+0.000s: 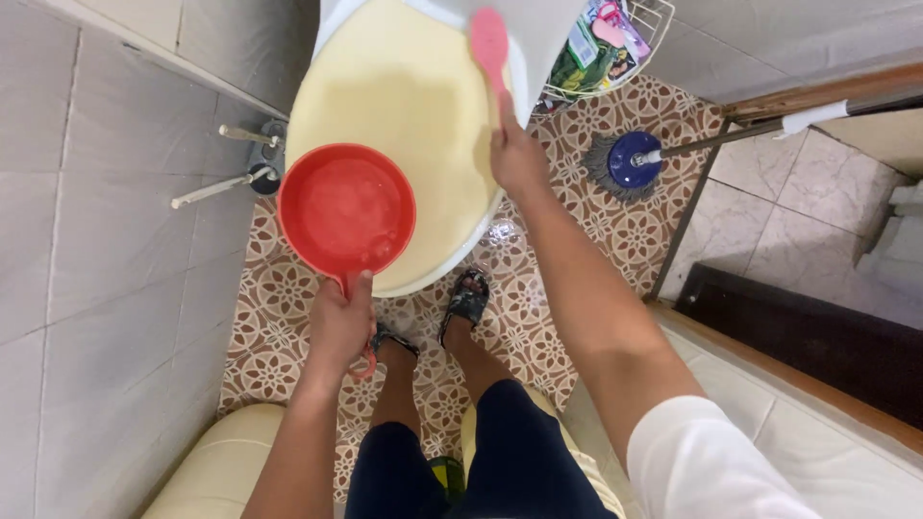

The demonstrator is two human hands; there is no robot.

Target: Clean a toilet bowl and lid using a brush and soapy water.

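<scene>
Just right of the right hand (519, 159) lie a mop head (627, 161) and wire basket (615, 43). It clamps a pink brush (490, 48) pointing away, lengthwise over the cream toilet lid (394, 86); the left hand (338, 322) grips a red dipper (346, 210).

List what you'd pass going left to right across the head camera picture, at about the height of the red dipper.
Wall pipes → red dipper → pale yellow toilet lid → right hand → blue mop head.

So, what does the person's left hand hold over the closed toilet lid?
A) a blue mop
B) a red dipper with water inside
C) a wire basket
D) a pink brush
B: the left hand grips the handle of the red dipper, and water with bubbles shows inside it.
</scene>
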